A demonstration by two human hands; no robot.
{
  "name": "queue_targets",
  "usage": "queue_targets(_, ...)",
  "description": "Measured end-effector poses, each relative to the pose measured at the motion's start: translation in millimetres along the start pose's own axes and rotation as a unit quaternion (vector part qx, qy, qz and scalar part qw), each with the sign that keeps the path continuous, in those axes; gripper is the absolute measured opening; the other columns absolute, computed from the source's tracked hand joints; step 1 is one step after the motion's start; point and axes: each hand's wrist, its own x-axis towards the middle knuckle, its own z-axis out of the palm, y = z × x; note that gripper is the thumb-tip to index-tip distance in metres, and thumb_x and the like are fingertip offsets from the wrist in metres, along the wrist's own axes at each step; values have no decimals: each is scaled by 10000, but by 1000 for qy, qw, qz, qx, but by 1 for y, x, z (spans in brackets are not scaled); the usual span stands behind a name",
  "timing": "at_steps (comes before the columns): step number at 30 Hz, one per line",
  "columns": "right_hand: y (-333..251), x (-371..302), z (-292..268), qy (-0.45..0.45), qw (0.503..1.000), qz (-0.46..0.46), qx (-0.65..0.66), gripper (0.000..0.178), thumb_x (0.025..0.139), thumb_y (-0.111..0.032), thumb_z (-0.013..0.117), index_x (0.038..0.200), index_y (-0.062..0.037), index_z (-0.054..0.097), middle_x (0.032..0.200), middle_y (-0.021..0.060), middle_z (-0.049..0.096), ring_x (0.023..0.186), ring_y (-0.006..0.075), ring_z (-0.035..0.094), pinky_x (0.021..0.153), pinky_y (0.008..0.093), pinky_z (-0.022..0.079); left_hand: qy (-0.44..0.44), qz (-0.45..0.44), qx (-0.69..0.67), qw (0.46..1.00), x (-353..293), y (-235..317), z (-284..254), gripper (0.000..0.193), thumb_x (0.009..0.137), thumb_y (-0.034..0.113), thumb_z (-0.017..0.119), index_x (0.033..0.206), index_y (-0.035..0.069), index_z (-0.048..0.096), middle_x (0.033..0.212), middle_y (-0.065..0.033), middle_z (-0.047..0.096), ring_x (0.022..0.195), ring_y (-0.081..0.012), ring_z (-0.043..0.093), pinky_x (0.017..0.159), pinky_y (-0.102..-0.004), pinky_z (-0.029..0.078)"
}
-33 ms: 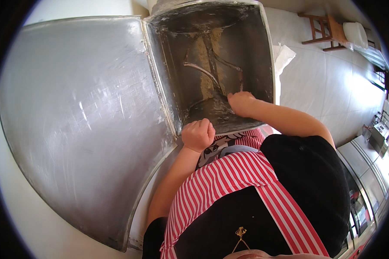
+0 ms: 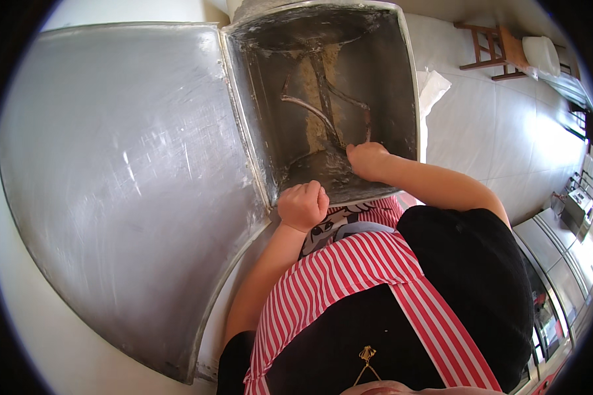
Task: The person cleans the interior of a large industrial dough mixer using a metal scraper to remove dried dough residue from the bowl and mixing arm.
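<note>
In front of me stands a metal mixer tub, its inside stained with dried pale residue. A bent-armed mixing shaft runs through it from the far wall toward the near wall. My left hand is closed over the tub's near rim, close to the left corner, with the thumb on top. My right hand reaches inside over the right side, fingers curled, near the shaft's near end and the near wall. What its fingers hold, if anything, is hidden.
A wide metal lid is swung open to the left, joined along the tub's left edge. White sheeting hangs by the tub's right side. Farther right are a wooden stool, a white bucket and a tiled floor.
</note>
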Motion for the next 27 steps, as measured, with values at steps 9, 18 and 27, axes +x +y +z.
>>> queue_targets(9,-22,-7,8,-31,999,-23,-5,264,808,-103,506,1028,42,514,909,246,637,871,366,638,742,430,507,15,1,14,1000,-1,1,0,172,735,168,576,624,122,453,538,-28,506,494,-217,537,460,-343,427)
queue_targets(18,0,-13,-21,42,983,3,180,300,844,-184,464,1024,36,560,880,235,628,850,332,635,738,412,493,15,-4,11,1000,-5,-1,1,169,736,170,575,632,125,450,533,-24,502,500,-209,538,472,-342,429)
queue_targets(27,-17,-10,-24,0,992,-107,-68,337,818,-149,516,1132,-37,568,914,159,648,859,293,641,714,395,513,26,9,16,999,-4,-1,3,165,708,168,587,626,134,448,533,-10,501,512,-197,540,482,-332,425)
